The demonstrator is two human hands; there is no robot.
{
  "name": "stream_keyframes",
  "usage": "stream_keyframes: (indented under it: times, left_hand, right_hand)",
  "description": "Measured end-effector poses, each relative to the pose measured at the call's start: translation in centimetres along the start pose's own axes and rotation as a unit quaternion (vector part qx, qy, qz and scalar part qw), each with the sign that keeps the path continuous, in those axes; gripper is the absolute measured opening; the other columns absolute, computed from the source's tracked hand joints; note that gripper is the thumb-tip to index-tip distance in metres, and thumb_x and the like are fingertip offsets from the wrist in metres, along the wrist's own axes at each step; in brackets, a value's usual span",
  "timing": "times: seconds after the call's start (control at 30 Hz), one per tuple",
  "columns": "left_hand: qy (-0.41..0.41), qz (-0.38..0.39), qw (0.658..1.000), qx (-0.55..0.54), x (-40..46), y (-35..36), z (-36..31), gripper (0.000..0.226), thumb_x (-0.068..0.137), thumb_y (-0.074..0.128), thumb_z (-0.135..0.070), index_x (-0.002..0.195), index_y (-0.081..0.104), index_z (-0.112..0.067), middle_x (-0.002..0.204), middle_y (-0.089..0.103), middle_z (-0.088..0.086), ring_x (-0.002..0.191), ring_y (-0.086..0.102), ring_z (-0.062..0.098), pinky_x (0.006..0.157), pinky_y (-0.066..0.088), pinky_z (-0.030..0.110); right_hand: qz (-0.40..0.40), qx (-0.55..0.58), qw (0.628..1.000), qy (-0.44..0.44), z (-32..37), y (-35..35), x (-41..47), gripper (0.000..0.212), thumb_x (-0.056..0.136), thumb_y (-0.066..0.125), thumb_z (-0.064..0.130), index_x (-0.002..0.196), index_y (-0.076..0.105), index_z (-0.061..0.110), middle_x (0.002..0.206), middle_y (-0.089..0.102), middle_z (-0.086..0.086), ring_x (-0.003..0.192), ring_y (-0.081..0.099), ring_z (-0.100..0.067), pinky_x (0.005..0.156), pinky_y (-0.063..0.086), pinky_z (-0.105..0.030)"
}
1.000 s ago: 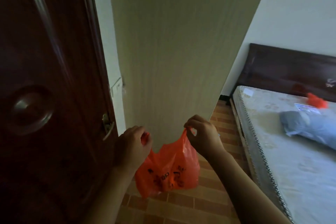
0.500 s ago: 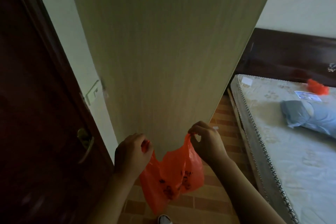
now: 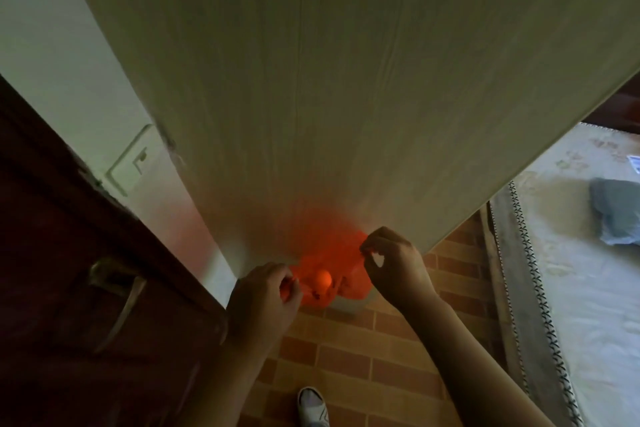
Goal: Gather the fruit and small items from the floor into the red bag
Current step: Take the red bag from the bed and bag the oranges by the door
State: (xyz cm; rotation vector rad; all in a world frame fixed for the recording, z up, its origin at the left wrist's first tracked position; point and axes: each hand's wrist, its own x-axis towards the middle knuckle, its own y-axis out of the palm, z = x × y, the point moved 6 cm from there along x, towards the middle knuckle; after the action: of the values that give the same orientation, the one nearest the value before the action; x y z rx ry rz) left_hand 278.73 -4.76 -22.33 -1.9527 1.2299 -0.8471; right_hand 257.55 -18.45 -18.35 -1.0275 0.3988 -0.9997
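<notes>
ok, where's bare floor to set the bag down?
Free: brick floor between the forearms, from red bag to shoe; also the strip between right hand and bed. Crowded: left hand sits close to the dark door.

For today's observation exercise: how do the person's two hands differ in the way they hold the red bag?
The left hand sits lower, beside the dark door; the right hand is higher, nearer the bed. Both pinch the red bag at its rim, holding it open.
</notes>
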Motion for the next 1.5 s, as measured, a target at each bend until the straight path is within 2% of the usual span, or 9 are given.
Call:
stream_keyframes:
  times: [0.3,0.5,0.73,0.87,0.97,1.13,1.27,1.4,1.5]
  left_hand:
    - [-0.013,0.013,0.999,-0.039,-1.3,6.6,5.8,0.01,0.085,0.076,-0.029,0.084,0.066,-0.026,0.078,0.063,-0.011,0.07,0.058,0.008,0.056,0.054,0.034]
    - [-0.026,0.033,0.998,-0.048,-2.5,12.5,11.7,0.011,0.088,0.067,-0.035,0.087,0.069,-0.024,0.083,0.067,-0.01,0.073,0.062,0.007,0.059,0.055,0.03]
    - [-0.038,0.069,0.997,-0.016,-4.0,22.0,18.7,0.012,0.081,0.081,-0.028,0.09,0.074,-0.026,0.083,0.071,-0.009,0.071,0.065,0.011,0.057,0.043,0.018]
    - [-0.028,0.067,0.997,-0.016,-4.9,27.6,21.7,0.014,0.079,0.085,-0.026,0.086,0.073,-0.024,0.08,0.069,-0.01,0.069,0.051,-0.001,0.058,0.024,0.003]
    - [-0.051,0.094,0.994,-0.022,-5.8,32.6,24.7,0.014,0.083,0.082,-0.03,0.093,0.074,-0.024,0.085,0.072,-0.009,0.072,0.058,0.002,0.06,0.034,0.007]
    - [-0.071,0.114,0.99,-0.041,-7.1,39.9,28.9,0.017,0.088,0.071,-0.042,0.098,0.072,-0.028,0.089,0.073,-0.008,0.079,0.069,0.014,0.062,0.056,0.033]
    - [-0.074,0.134,0.987,-0.052,-7.0,45.7,32.4,0.024,0.087,0.057,-0.056,0.088,0.06,-0.032,0.073,0.065,-0.011,0.065,0.062,0.009,0.054,0.051,0.031]
    - [-0.043,0.074,0.996,-0.022,-5.8,49.4,35.1,0.023,0.084,0.077,-0.038,0.075,0.059,-0.027,0.064,0.06,-0.009,0.057,0.057,0.012,0.047,0.041,0.029]
    - [-0.015,0.051,0.999,-0.004,-5.2,51.9,36.6,0.028,0.087,0.077,-0.038,0.07,0.058,-0.024,0.059,0.057,-0.006,0.052,0.055,0.014,0.046,0.03,0.028]
  right_hand:
    - [0.027,-0.014,0.999,0.035,-4.7,7.9,-1.7,0.02,0.086,0.075,0.004,0.096,0.077,0.02,0.1,0.066,0.01,0.086,0.065,-0.011,0.07,0.059,-0.035]
    - [0.037,-0.016,0.997,0.066,-8.3,15.8,-3.4,0.021,0.085,0.075,0.002,0.095,0.077,0.021,0.097,0.066,0.011,0.081,0.063,-0.009,0.068,0.058,-0.033]
    - [0.07,-0.018,0.993,0.093,-15.0,27.0,-5.4,0.021,0.086,0.075,0.004,0.095,0.077,0.023,0.097,0.065,0.014,0.081,0.061,-0.004,0.069,0.058,-0.029]
    - [0.085,-0.01,0.991,0.102,-18.9,32.5,-6.7,0.02,0.084,0.075,0.003,0.095,0.077,0.019,0.096,0.066,0.01,0.083,0.064,-0.01,0.07,0.059,-0.035]
    - [0.093,-0.005,0.991,0.1,-21.6,36.6,-7.6,0.022,0.082,0.074,0.001,0.094,0.077,0.019,0.096,0.066,0.009,0.083,0.065,-0.013,0.07,0.056,-0.033]
    - [0.122,-0.012,0.989,0.082,-25.3,43.5,-9.1,0.024,0.081,0.073,0.001,0.092,0.076,0.021,0.099,0.066,0.009,0.085,0.065,-0.014,0.07,0.056,-0.033]
    - [0.141,-0.028,0.987,0.067,-28.6,48.5,-9.2,0.023,0.082,0.068,0.005,0.094,0.076,0.022,0.101,0.066,0.009,0.089,0.067,-0.015,0.073,0.055,-0.029]
    - [0.143,-0.032,0.989,0.037,-31.5,53.1,-8.3,0.02,0.082,0.064,0.018,0.099,0.075,0.022,0.102,0.065,0.008,0.092,0.065,-0.015,0.077,0.057,-0.035]
    - [0.133,-0.029,0.991,0.006,-32.8,56.4,-7.6,0.022,0.084,0.063,0.037,0.096,0.074,0.023,0.098,0.064,0.008,0.09,0.064,-0.015,0.075,0.056,-0.036]
